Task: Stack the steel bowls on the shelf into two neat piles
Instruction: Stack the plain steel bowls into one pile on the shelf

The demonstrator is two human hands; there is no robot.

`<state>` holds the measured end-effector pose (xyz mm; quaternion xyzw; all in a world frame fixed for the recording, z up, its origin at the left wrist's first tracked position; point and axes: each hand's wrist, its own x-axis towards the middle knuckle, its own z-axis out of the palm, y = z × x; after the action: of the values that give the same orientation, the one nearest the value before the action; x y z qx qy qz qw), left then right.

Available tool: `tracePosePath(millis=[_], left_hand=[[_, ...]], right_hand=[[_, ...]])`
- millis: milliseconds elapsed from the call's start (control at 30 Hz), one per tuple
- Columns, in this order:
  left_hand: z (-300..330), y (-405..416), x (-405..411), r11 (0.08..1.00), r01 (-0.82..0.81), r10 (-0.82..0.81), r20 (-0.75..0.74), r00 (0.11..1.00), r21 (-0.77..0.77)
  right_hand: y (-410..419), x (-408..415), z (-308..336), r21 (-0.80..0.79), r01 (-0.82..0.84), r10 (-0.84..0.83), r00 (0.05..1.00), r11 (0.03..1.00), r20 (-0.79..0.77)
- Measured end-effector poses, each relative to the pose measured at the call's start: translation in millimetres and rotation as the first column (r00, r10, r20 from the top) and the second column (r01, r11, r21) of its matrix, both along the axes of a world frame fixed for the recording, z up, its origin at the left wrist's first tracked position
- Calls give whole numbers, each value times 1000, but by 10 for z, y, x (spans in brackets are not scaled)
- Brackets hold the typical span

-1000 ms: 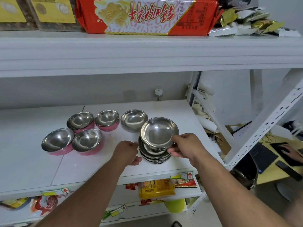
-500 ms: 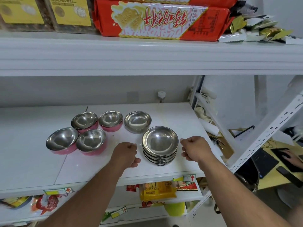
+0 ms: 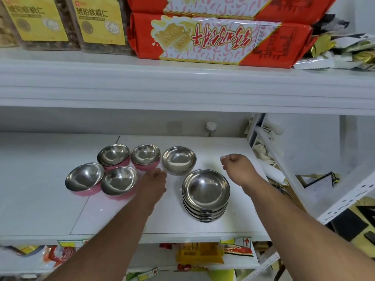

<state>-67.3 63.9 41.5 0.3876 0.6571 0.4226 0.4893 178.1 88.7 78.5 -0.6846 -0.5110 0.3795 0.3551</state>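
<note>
Reaching forward over the shelf (image 3: 50, 216), your left hand (image 3: 154, 184) sits loosely curled and empty between the nearest pink-based bowl (image 3: 119, 182) and the lone all-steel bowl (image 3: 179, 160); your right hand (image 3: 238, 167) is a loose fist holding nothing, raised beyond the steel stack (image 3: 206, 194). Both hands have let go of that stack since a moment ago, and it now stands squarely near the front edge, so one pile looks nearly done. Five bowls remain single: four pink-based ones clustered on the left and the steel one behind the stack. Both forearms stretch out low, wrists level.
</note>
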Motion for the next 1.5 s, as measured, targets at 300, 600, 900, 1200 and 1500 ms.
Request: tracePosePath(millis=[300,600,900,1200,1500], left_hand=[[-180,463,161,990,-141,143,194,971,-26],[-463,885,159,971,-236,239,191,952,-42],[-541,900,63,996,-55,77,317,945,-75],[-53,687,89,995,-7,-14,214,977,95],[497,11,198,958,144,-182,137,974,249]], right_hand=[[747,-111,-235,-216,-136,93,976,967,-196],[1216,-301,-442,-340,-233,144,953,911,-266],[1227,-339,-548,-320,-273,118,895,907,-430],[833,-164,-34,-141,-222,143,892,965,-428],[-4,26,338,25,-5,10,975,1000,-224]])
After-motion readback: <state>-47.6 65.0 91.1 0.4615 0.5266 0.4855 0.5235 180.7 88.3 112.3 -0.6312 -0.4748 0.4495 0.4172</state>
